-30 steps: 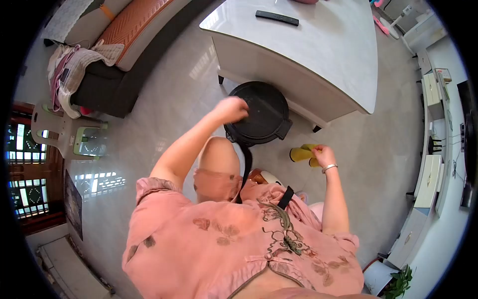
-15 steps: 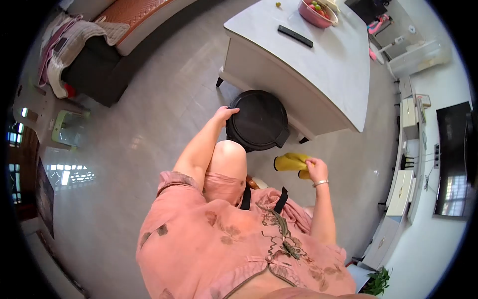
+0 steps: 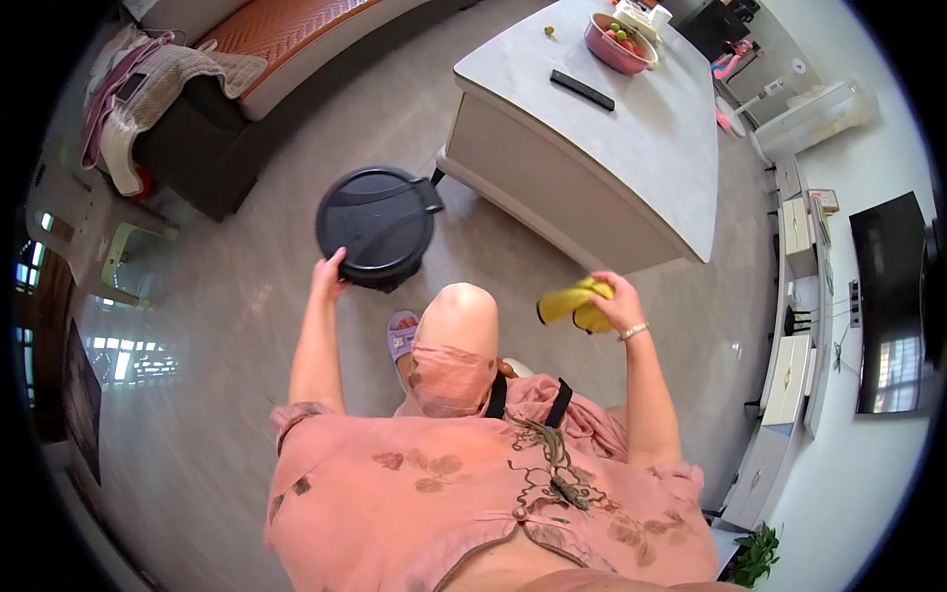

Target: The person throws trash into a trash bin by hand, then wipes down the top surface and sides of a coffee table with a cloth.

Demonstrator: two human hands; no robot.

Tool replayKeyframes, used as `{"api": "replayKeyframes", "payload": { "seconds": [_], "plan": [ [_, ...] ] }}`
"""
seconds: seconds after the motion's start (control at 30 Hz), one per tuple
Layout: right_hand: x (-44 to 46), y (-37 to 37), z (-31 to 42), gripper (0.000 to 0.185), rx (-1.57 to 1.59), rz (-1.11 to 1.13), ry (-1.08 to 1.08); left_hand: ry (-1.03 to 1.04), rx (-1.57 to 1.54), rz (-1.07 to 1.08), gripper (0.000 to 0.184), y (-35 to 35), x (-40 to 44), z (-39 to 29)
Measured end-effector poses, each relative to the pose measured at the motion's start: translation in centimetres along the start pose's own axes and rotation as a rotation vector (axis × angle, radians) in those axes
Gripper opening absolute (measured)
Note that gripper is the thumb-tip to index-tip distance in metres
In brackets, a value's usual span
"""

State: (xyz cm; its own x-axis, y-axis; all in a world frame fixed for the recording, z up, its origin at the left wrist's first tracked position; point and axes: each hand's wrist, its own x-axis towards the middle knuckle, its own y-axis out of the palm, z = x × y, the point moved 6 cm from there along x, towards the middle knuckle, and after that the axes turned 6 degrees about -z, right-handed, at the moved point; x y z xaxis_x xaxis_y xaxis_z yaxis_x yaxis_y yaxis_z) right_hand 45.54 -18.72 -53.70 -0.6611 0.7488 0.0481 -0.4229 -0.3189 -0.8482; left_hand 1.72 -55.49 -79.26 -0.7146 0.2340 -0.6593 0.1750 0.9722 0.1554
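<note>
My left hand [image 3: 332,275] is closed on the near-left edge of a round black lidded bin [image 3: 375,222]. The lid is down, with a tab at its right side, and what is inside stays hidden. On the right, my right hand [image 3: 616,302] grips a yellow, soft-looking item [image 3: 570,304] by one end. It has two hanging parts with dark edges; its exact kind is unclear. My bent knee [image 3: 457,321] and a lilac slipper [image 3: 401,335] are between the hands.
A white-topped table [image 3: 513,74] stands ahead, bearing a black remote [image 3: 582,90] and a pink fruit basin [image 3: 616,49]. To the left is a dark stool or box [image 3: 192,148] with cloth on it. Low cabinets [image 3: 789,385] line the right wall beneath a television [image 3: 888,306].
The black bin has moved left, out from beside the table, with my left hand on it. My right hand has shifted slightly up and left with the yellow item.
</note>
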Motion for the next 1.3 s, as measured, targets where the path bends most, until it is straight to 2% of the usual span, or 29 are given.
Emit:
{"api": "replayKeyframes", "payload": {
  "seconds": [0.07, 0.17, 0.37, 0.43, 0.47, 0.5, 0.57, 0.63, 0.73, 0.8, 0.83, 0.9, 0.97, 1.0, 1.07, 1.1, 1.17, 1.3],
  "plan": [
    [2.0, 0.2, 2.3, 0.038, 0.186, 0.002, -0.063, 0.012, -0.057, -0.048, 0.057, -3.9, -0.6, -0.6],
    [5.0, -1.2, 7.1, 0.036, 0.128, -0.067, -0.197, 0.004, -0.072, -0.105, 0.052, -8.3, -1.3, -0.7],
    [10.7, -1.9, 11.6, 0.025, 0.081, 0.008, -0.185, 0.009, 0.020, -0.105, 0.059, -8.7, -6.4, -0.9],
    [11.2, -1.9, 12.3, 0.023, 0.065, 0.042, -0.174, 0.073, -0.009, -0.453, 0.060, -11.1, -7.2, -0.3],
    [11.4, -1.8, 12.7, 0.022, 0.070, 0.071, -0.171, 0.201, 0.016, -0.559, 0.055, -12.1, -7.6, -0.3],
    [11.7, -1.7, 13.1, 0.021, 0.076, 0.101, -0.167, 0.195, 0.008, -0.557, 0.055, -12.1, -7.9, 0.2],
    [11.9, -1.7, 13.9, 0.020, 0.067, 0.126, -0.171, 0.636, -0.065, -0.674, 0.041, -11.6, -10.6, -1.4],
    [11.8, -1.7, 14.9, 0.020, 0.056, 0.158, -0.173, 0.614, -0.196, -0.363, 0.024, -5.8, -14.4, -4.6],
    [11.8, -1.6, 17.9, 0.020, 0.007, 0.186, -0.246, 0.504, -0.084, 0.117, 0.019, 3.5, -17.0, -6.7],
    [11.0, -1.7, 21.4, 0.025, -0.116, 0.100, -0.578, 0.474, 0.018, 0.439, 0.022, 9.7, -18.3, -6.6],
    [10.4, -1.7, 23.1, 0.025, -0.122, 0.093, -0.581, 0.467, 0.077, 0.594, 0.024, 12.7, -19.5, -6.4],
    [7.3, -1.5, 27.9, 0.037, -0.210, 0.083, -0.803, 0.398, 0.127, 0.850, 0.034, 18.1, -21.2, -5.8],
    [4.9, -0.7, 29.5, 0.042, -0.291, 0.095, -0.825, 0.089, -0.046, 0.824, 0.045, 21.8, -20.5, -4.9],
    [3.8, -0.2, 29.7, 0.047, -0.367, 0.112, -0.851, 0.087, -0.050, 0.823, 0.045, 22.9, -19.9, -5.1],
    [2.4, 0.8, 27.8, 0.051, -0.417, 0.102, -0.837, -0.126, -0.542, 0.881, 0.052, 24.8, -19.1, -6.1],
    [1.9, 1.5, 26.0, 0.055, -0.460, 0.091, -0.806, -0.096, -0.639, 0.915, 0.052, 24.8, -19.9, -7.1],
    [1.4, 2.2, 22.3, 0.056, -0.476, 0.070, -0.722, -0.178, -0.861, 0.877, 0.051, 26.1, -19.0, -6.6],
    [1.2, 1.0, 18.0, 0.043, -0.357, -0.061, -0.541, -0.143, -0.901, 0.852, 0.054, 28.7, -18.9, -5.4]
  ]
}}
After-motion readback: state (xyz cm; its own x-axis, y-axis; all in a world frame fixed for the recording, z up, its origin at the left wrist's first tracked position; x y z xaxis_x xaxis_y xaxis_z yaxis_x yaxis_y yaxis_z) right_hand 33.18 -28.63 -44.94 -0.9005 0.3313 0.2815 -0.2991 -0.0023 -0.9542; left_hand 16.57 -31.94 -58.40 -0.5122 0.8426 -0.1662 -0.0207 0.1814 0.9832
